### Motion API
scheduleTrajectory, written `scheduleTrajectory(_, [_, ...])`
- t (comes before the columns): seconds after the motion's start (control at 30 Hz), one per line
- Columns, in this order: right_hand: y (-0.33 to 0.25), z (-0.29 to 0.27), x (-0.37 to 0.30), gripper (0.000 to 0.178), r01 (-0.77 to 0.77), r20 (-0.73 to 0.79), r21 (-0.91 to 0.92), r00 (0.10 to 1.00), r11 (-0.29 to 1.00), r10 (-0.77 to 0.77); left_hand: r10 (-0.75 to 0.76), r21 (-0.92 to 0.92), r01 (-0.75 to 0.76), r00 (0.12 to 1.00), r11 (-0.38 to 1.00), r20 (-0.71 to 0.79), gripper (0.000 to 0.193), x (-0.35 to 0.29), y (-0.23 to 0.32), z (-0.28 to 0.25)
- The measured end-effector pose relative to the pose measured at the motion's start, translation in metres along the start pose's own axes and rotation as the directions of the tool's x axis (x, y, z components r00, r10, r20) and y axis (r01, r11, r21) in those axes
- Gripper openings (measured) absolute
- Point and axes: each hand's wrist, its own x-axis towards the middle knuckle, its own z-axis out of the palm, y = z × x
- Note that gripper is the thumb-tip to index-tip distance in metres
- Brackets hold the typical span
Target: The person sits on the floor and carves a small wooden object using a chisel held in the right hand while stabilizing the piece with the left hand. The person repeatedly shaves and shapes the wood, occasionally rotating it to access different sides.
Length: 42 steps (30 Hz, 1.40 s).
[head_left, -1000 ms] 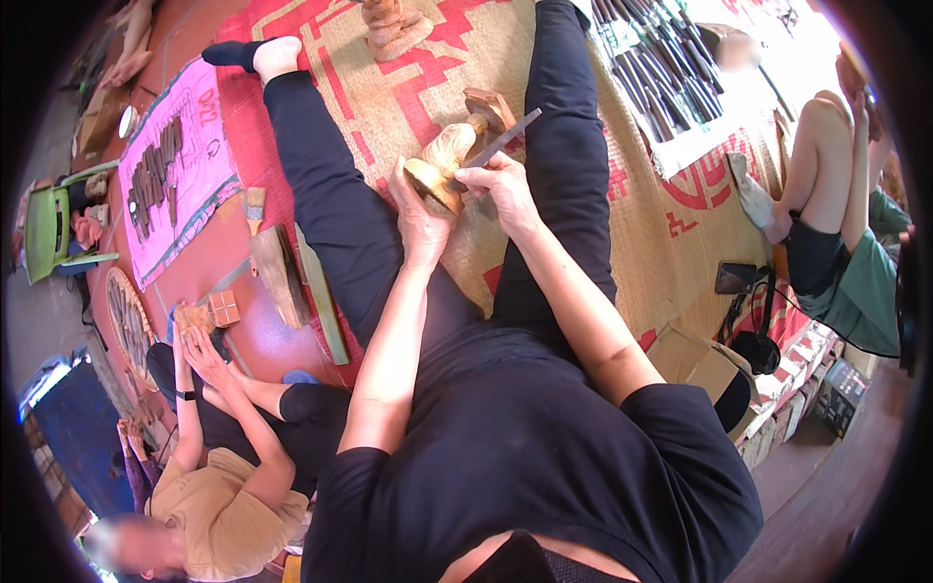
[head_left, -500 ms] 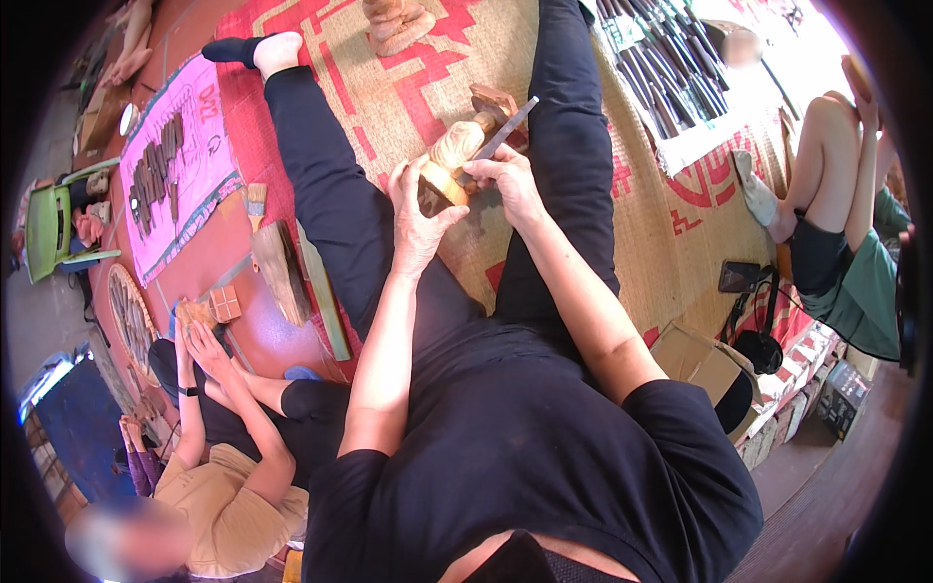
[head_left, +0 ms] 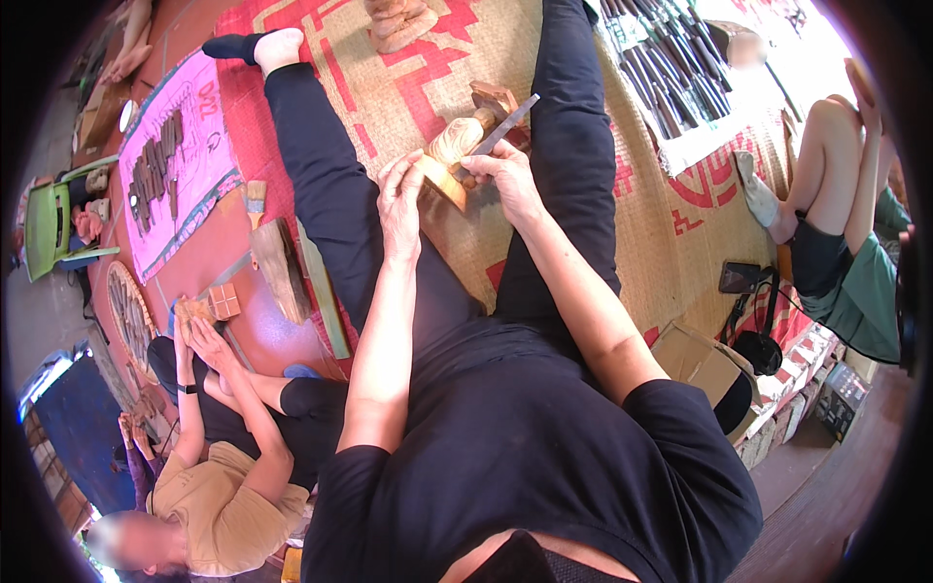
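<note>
Plainly, in the head view, the carved wooden piece [head_left: 455, 142] lies at upper centre, between the hands, its long axis slanting from lower left to upper right. Its flat base [head_left: 445, 181] faces the lower edge. The left hand [head_left: 399, 209] touches the base's left edge with bent fingers; whether the thumb pinches it, I cannot tell. The right hand [head_left: 509, 183] is clamped on a flat metal tool [head_left: 511, 122], which slants nearly along the piece's right side. Both hands are about equally near. Counted: one piece in hand, one tool, one wooden block [head_left: 494, 97] just beyond, one carved figure [head_left: 401, 26] at the top edge; at left, one brush [head_left: 256, 197] and one split log [head_left: 279, 270].
</note>
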Motion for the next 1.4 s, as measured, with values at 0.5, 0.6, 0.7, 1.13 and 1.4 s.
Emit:
scheduleTrajectory(0.5, [-0.002, -0.008, 0.005, 0.009, 0.008, -0.048, -0.056, 0.999, 0.998, -0.01, 0.03, 0.018, -0.031, 0.997, 0.999, 0.064, 0.056, 0.006, -0.008, 0.018])
scheduleTrajectory(0.6, [0.008, -0.006, 0.004, 0.01, 0.006, 0.029, -0.023, 1.0, 1.0, -0.006, 0.006, -0.083, -0.004, 1.0, 0.997, 0.02, 0.053, -0.006, -0.007, 0.009])
scheduleTrajectory(0.7, [0.009, -0.003, 0.006, 0.009, 0.0, 0.044, -0.001, 0.999, 1.0, 0.0, -0.06, -0.205, 0.059, 0.998, 0.977, 0.001, 0.054, -0.006, -0.006, 0.007])
scheduleTrajectory(1.13, [0.006, 0.002, 0.011, 0.009, 0.059, 0.05, -0.022, 0.997, 0.998, -0.058, -0.124, -0.297, 0.091, 0.988, 0.951, -0.094, 0.044, 0.006, -0.003, 0.018])
scheduleTrajectory(1.4, [0.004, 0.011, 0.015, 0.01, 0.078, 0.06, -0.036, 0.995, 0.996, -0.076, -0.259, -0.382, 0.218, 0.964, 0.898, -0.057, 0.03, 0.02, -0.006, 0.015])
